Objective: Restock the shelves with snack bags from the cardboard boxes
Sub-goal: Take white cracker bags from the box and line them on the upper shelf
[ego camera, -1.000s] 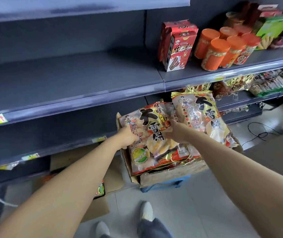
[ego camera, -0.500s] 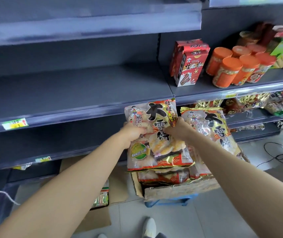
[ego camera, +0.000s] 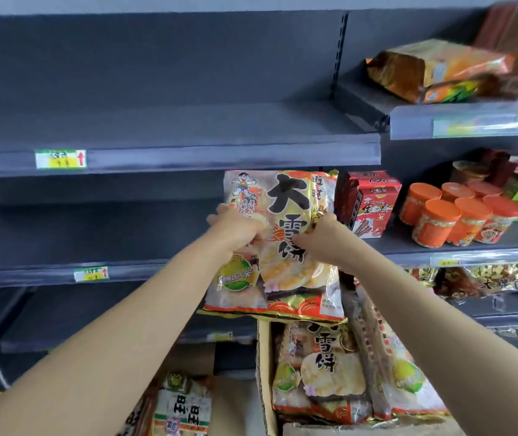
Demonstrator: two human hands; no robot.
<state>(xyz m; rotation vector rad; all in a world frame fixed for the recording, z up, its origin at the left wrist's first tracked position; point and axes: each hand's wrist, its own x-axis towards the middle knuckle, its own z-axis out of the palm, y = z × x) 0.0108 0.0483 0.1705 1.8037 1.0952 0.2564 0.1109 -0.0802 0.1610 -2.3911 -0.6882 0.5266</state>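
Both hands close on one snack bag [ego camera: 286, 243], held upright in front of the dark shelving. The left hand [ego camera: 235, 229] has its grip wrapped round the bag's left edge at about mid-height, fingers curled onto the front. The right hand [ego camera: 323, 237] pinches the bag's right side at the same height, its grip shut on the wrapper so the film creases between the two hands.

The bag's top edge sits just under the lip of the upper shelf [ego camera: 172, 152], in front of the bare middle shelf [ego camera: 94, 234]. At 6 o'clock from the bag, an open cardboard box [ego camera: 265, 372] holds more bags of the same kind [ego camera: 320, 372], standing on end. At 7 o'clock, lower down, other packets [ego camera: 182, 407] show, partly blurred.

At 3 o'clock from the hands, red cartons [ego camera: 370, 206] stand on the neighbouring shelf, and just beyond them a cluster of orange-lidded jars [ego camera: 459, 212]. At 1 o'clock, higher up, an orange packet [ego camera: 433, 67] lies on its side. Price tags [ego camera: 61, 158] are stuck along the shelf edges at 9 and 10 o'clock.
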